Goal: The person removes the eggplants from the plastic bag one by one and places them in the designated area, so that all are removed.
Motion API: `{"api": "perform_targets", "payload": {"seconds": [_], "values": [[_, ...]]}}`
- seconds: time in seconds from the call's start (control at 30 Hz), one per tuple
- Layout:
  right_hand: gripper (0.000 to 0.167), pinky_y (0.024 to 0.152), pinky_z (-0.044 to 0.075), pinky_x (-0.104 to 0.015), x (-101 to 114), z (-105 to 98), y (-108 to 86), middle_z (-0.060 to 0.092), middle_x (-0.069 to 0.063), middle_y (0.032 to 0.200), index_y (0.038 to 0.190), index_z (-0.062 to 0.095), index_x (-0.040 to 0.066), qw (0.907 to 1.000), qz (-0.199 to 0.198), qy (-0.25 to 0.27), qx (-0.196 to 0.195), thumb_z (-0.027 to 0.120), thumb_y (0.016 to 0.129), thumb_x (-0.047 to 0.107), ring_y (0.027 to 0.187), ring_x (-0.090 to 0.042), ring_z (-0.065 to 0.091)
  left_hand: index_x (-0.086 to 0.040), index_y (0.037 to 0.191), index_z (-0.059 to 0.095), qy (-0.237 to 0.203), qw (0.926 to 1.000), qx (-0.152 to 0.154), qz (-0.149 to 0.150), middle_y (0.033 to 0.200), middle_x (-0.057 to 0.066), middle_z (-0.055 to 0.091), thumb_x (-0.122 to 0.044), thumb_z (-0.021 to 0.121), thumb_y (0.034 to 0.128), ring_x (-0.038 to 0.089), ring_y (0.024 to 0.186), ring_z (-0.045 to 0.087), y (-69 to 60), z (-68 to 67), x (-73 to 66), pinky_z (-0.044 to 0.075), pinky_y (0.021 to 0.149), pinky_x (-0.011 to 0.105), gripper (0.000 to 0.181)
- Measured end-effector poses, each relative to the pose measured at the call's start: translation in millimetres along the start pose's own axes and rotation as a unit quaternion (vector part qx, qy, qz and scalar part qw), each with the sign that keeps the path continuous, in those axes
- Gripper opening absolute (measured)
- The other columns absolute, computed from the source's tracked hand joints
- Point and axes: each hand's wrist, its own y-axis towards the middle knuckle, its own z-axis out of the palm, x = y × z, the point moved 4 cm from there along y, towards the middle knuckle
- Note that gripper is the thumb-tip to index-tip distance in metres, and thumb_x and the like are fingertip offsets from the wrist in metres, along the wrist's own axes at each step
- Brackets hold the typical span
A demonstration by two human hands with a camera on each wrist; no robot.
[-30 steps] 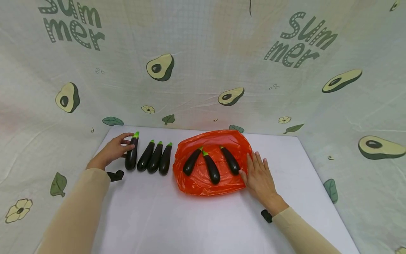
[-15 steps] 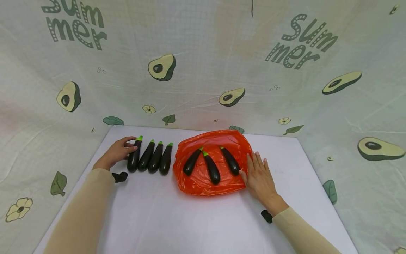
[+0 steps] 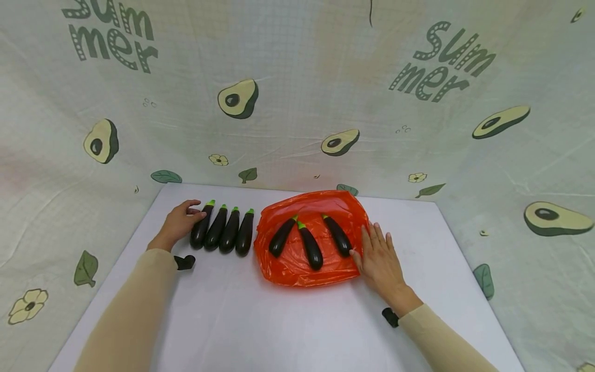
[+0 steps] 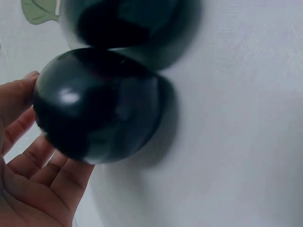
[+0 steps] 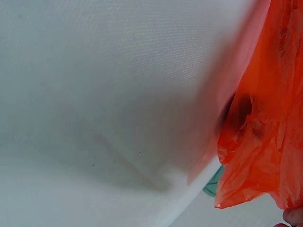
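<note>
My left hand (image 3: 176, 226) holds the leftmost eggplant (image 3: 199, 232) of a row, with thumb and fingers around its side. In the left wrist view the round dark end of this eggplant (image 4: 97, 111) touches its neighbour (image 4: 128, 23). Three more eggplants (image 3: 229, 232) lie beside it, green stems pointing away. To their right a red plastic bag (image 3: 288, 275) lies with its mouth spread, and three eggplants (image 3: 311, 248) rest on it. My right hand (image 3: 382, 262), fingers stretched out, rests at the bag's right edge. Only a fingertip of it shows in the right wrist view.
Everything lies on a white tabletop (image 3: 260, 325). A pale cloth (image 3: 288, 113) printed with avocados, leaves and lettering hangs behind and at both sides. A small black piece (image 3: 185, 262) is at my left wrist, another (image 3: 390, 317) at my right.
My left hand has moved right with the leftmost eggplant, bringing it up against the row, and it now leans like the others. The right hand and bag have stayed put.
</note>
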Motion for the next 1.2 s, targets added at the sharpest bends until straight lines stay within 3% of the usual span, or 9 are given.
{"api": "perform_targets", "payload": {"seconds": [0.53, 1.2], "values": [[0.079, 0.128, 0.019, -0.065, 1, 2, -1.0, 0.031, -0.031, 0.167, 0.160, 0.031, -0.009, 1.0000, -0.004, 0.000, -0.007, 0.060, 0.105, 0.040, 0.158, -0.048, 0.024, -0.001, 0.158, 0.039, 0.022, 0.9996, -0.020, 0.003, 0.146, 0.033, 0.055, -0.036, 0.057, 0.1097, 0.051, 0.133, 0.052, -3.5, 9.4, -2.8, 0.041, 0.113, 0.065, 0.062], [0.079, 0.127, 0.021, -0.065, 2, 1, -0.9, 0.030, -0.031, 0.167, 0.160, 0.031, -0.009, 0.9998, -0.010, 0.008, -0.014, 0.059, 0.106, 0.040, 0.158, -0.048, 0.024, -0.003, 0.161, 0.035, 0.002, 0.9997, -0.024, -0.001, 0.153, 0.032, 0.047, -0.039, 0.056, 0.1092, 0.049, 0.141, 0.048, -10.5, 3.3, -2.1, 0.042, 0.115, 0.064, 0.067]]}}
